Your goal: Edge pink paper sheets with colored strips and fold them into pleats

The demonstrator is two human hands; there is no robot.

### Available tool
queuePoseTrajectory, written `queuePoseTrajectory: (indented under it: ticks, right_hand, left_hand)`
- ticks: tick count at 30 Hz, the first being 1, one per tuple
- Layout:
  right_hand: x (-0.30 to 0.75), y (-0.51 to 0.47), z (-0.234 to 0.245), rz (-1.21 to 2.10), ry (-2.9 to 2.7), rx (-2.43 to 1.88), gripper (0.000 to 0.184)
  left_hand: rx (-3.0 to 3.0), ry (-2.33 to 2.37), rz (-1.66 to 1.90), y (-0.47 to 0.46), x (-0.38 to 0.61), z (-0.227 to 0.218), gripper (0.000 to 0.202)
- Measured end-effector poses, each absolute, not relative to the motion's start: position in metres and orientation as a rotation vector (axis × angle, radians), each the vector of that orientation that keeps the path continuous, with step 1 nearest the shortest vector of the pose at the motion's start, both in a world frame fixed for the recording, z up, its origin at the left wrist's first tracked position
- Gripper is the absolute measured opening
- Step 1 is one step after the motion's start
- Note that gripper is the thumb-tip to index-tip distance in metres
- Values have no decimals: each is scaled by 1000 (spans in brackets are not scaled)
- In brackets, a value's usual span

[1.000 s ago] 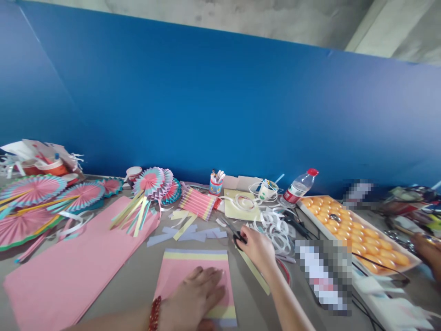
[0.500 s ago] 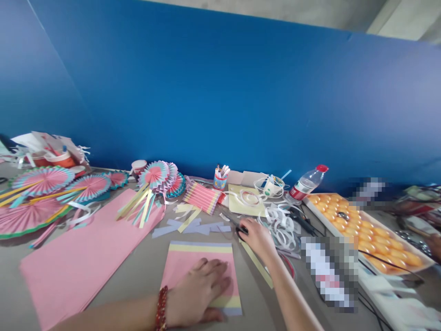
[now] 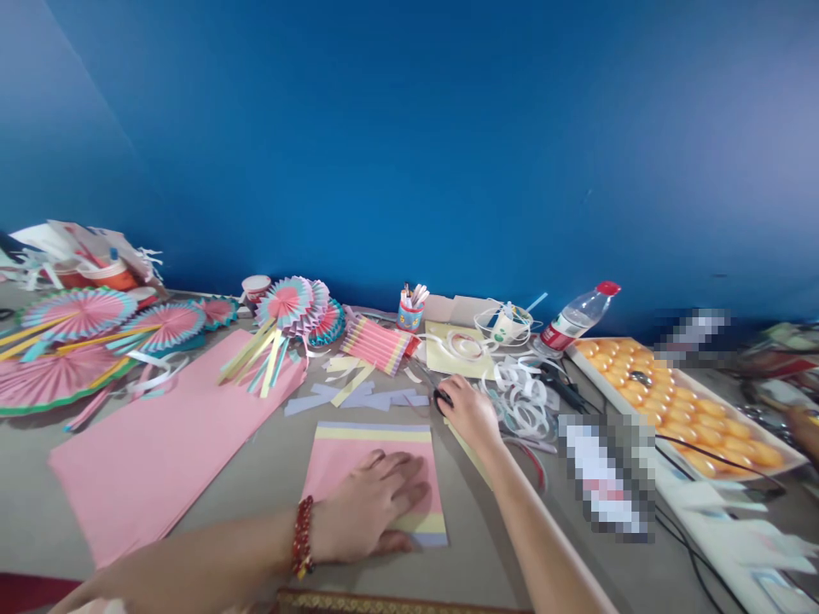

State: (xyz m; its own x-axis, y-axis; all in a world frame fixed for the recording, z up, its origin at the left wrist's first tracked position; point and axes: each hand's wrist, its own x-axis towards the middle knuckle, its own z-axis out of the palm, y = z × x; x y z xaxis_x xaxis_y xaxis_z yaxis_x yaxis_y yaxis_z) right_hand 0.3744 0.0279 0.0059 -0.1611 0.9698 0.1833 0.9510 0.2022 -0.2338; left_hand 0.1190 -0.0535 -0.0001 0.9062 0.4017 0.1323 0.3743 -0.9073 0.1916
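Note:
My left hand (image 3: 368,503), with a red bead bracelet at the wrist, lies flat with fingers stretched over a pink sheet of paper (image 3: 333,465). Purple and yellow strips edge that sheet at its top and bottom. Farther forward and to the right, my right hand (image 3: 470,414) has its fingers closed on the dark handle of a pair of scissors (image 3: 441,397), low over the table. Loose purple paper strips (image 3: 364,397) lie just left of the scissors. A yellow strip (image 3: 470,452) runs partly under my right forearm.
Pink paper sheets (image 3: 159,435) and folded paper fans (image 3: 83,315) lie on the left. Behind are a pleated paper piece (image 3: 377,343) and a pen cup (image 3: 410,317). To the right are curled white strips (image 3: 521,396), a bottle (image 3: 576,320) and a tray of orange balls (image 3: 691,409).
The camera view has tilted down, so the table sits higher in the picture. My right hand stays on the scissors handle, and my left hand remains flat on the pink sheet.

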Motion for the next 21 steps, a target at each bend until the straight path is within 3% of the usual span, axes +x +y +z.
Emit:
queuePoseTrajectory:
  ticks: [21]
  right_hand:
    - [378, 30, 1, 182, -2114, -1654, 11]
  left_hand:
    - [2873, 606, 214, -52, 118, 3, 66]
